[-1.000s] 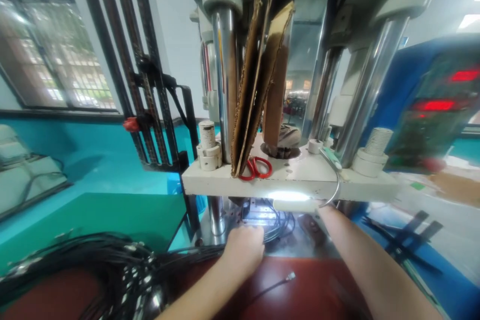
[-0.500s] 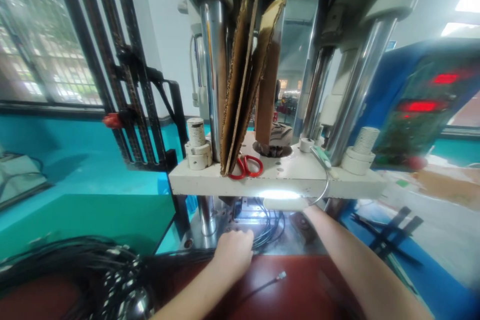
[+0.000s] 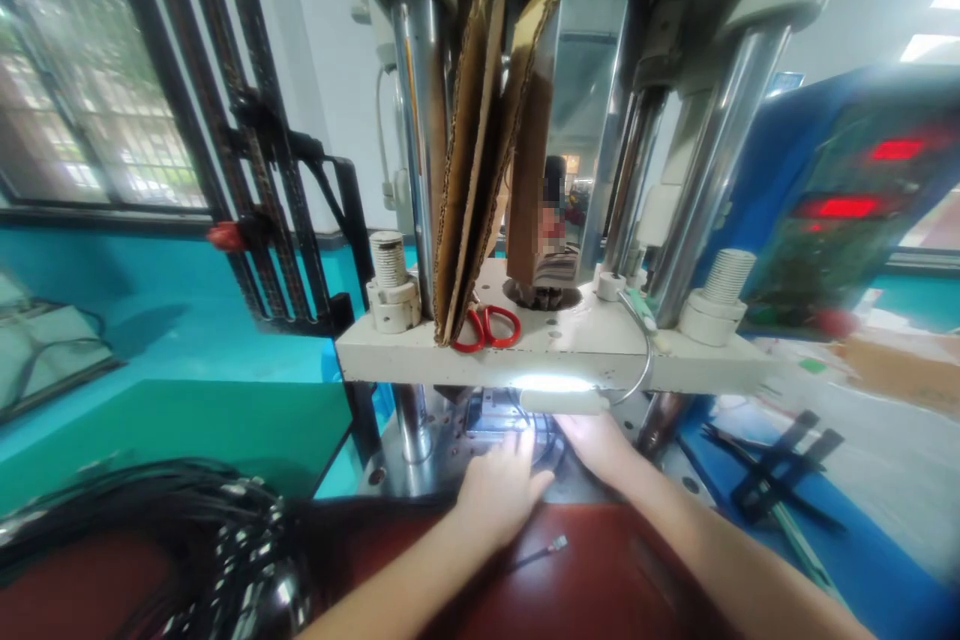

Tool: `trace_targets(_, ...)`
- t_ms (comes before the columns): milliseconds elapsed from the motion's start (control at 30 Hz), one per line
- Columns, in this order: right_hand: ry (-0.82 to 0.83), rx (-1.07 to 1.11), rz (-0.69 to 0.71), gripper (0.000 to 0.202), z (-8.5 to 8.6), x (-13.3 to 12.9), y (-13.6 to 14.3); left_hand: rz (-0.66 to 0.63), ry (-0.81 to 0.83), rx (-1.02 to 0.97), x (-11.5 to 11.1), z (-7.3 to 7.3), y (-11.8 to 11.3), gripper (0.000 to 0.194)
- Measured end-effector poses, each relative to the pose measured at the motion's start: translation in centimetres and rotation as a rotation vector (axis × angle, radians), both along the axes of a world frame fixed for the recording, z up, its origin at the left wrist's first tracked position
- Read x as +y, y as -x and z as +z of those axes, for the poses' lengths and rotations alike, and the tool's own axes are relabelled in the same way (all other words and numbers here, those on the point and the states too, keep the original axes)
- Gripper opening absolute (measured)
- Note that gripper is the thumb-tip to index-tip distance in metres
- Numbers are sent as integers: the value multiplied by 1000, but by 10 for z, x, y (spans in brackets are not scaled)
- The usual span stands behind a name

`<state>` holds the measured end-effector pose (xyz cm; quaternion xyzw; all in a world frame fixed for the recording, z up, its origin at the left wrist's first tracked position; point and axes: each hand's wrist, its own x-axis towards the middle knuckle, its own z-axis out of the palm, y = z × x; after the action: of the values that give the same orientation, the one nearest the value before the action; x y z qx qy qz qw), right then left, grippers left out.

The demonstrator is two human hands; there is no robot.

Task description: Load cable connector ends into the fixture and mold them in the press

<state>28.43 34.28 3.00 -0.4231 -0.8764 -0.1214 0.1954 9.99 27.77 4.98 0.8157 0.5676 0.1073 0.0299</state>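
My left hand (image 3: 499,488) reaches over the metal bed of a press, its fingers stretched forward and its thumb apart. Black cables (image 3: 550,448) run just beyond its fingers, beside a lit metal mould (image 3: 487,415). My right hand (image 3: 598,447) reaches in under the white lamp (image 3: 566,403), close to the same cables. Its fingertips are hidden, so what they touch does not show. A short cable end with a metal connector (image 3: 556,544) lies on the red-brown table (image 3: 592,580) below my hands.
Above my hands is the press's white plate (image 3: 450,362), bearing red-handled scissors (image 3: 501,328) and upright cardboard pieces (image 3: 461,170). A bundle of black cables (image 3: 247,540) lies at left. Black strips (image 3: 795,470) lie on the blue surface at right, near a control panel (image 3: 847,210).
My left hand has moved forward and right toward the mould, its fingers stretching out from a closed shape. My right hand has moved left under the lamp. The cables are now partly covered.
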Motion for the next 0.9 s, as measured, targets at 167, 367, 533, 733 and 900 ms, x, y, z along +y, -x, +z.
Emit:
trace_targets(167,0,8,-11,34,-2,6,-11,-175,-156,-22,18,9,15,43)
trace_targets(367,16,-15,26,36,-1,4,-13,-420,-204,72,53,2,40,37)
trace_targets(533,14,-35,27,36,3,5,-9,-433,-165,60,58,-2,50,37)
trace_targets(733,48,-27,-49,35,9,10,4,-346,-79,-2,50,6,44,45)
trace_targets(900,134,-15,-144,30,14,21,6,-88,-33,-113,64,4,50,42)
